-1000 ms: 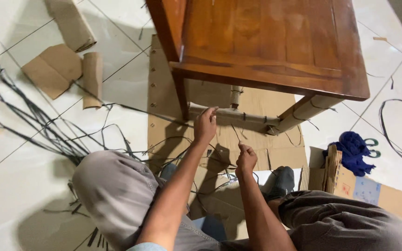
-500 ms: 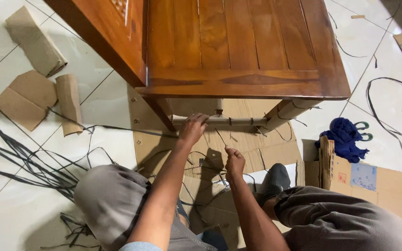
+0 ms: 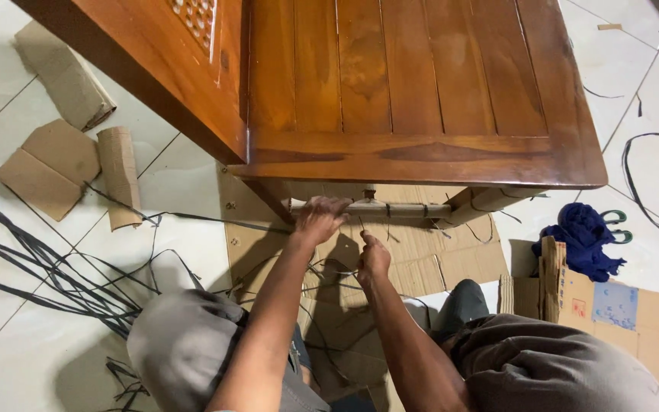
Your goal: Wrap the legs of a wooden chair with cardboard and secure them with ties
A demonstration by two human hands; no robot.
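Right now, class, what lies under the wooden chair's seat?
Under the wooden chair's seat shows a cardboard-wrapped rail tied with black strings, over flat cardboard. The left hand touches the rail; the right hand pinches a string. The seat covers everything farther back.

The person wears loose grey trousers (image 3: 192, 343) over both bent knees and a dark sock (image 3: 463, 301). Both forearms are bare, and the left hand (image 3: 318, 219) and right hand (image 3: 374, 258) wear no gloves.
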